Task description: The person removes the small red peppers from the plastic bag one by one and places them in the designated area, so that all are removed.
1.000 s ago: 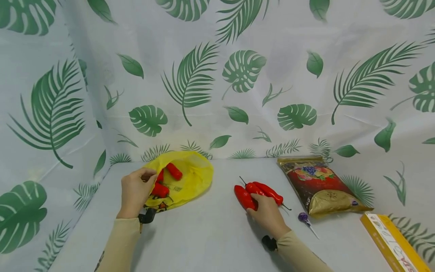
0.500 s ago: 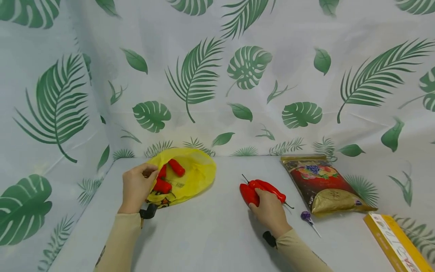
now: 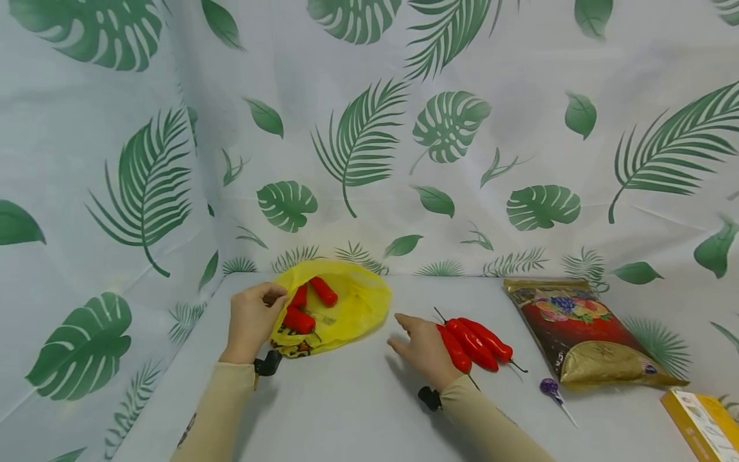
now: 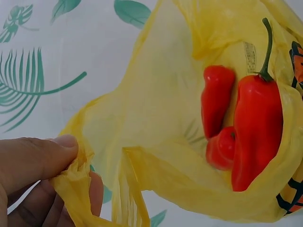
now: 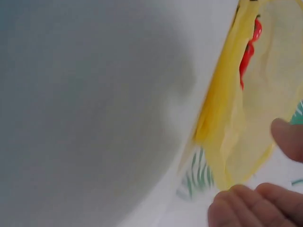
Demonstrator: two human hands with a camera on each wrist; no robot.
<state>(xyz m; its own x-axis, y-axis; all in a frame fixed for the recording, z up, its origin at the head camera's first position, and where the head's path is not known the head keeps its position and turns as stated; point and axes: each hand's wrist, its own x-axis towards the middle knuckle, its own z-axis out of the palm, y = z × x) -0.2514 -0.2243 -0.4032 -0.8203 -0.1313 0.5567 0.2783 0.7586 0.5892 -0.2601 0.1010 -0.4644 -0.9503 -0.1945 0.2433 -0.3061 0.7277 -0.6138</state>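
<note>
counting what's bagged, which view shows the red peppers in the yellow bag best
Left wrist: it looks close into the yellow bag, with three red peppers large. The head view also shows three, but smaller; the right wrist view shows only narrow red parts near the top.

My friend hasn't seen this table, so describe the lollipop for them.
On the white table, find the fruit-printed packet. The lollipop lies by its near left corner. Unlike the nearby red peppers, it's a purple ball on a white stick.

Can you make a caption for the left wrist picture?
Left hand pinching a yellow bag with three red peppers inside.
</note>
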